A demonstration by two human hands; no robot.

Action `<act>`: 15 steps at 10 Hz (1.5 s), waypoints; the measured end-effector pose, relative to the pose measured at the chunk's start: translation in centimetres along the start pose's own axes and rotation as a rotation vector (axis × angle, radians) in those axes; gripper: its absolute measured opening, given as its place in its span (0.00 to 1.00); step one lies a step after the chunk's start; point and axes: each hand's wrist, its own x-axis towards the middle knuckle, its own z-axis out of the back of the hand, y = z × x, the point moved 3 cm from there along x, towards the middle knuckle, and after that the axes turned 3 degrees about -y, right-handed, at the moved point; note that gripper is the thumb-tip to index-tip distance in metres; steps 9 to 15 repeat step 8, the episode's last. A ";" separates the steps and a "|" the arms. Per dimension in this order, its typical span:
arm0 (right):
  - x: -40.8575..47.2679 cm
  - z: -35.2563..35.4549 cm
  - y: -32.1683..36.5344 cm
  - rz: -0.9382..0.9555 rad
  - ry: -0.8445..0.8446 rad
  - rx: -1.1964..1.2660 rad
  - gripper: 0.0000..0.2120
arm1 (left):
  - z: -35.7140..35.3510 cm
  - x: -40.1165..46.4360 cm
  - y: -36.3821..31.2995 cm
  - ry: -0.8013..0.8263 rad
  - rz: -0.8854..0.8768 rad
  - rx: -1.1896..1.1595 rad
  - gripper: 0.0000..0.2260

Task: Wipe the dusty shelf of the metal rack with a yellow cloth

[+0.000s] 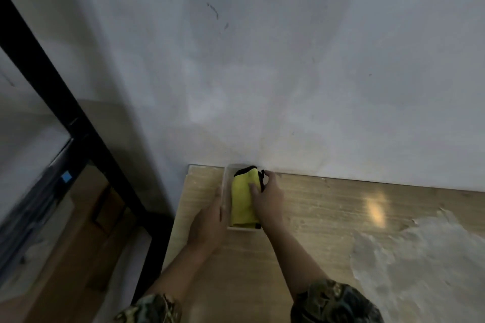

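Head view: cloth [244,198] in tray [225,193] is pinched by right hand [267,198]; tray is steadied by flat left hand [210,223].

Camouflage-print short sleeves [338,301], bare forearms [296,252].

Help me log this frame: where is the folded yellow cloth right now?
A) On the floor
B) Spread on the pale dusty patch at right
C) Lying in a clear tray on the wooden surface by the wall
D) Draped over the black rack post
C: the yellow cloth lies folded inside the clear tray on the wooden surface near the wall, with the right hand on it.
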 end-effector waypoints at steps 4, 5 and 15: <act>-0.1 -3.7 -1.9 0.418 0.020 -0.529 0.17 | -0.6 0.4 -0.2 0.015 0.013 0.123 0.24; -0.2 -2.8 -1.7 0.418 0.075 -0.514 0.13 | -0.4 0.8 -0.3 0.060 0.014 0.189 0.24; -3.7 2.0 0.2 0.579 -0.033 -0.630 0.12 | 3.6 -3.0 -1.1 0.112 -0.054 0.384 0.13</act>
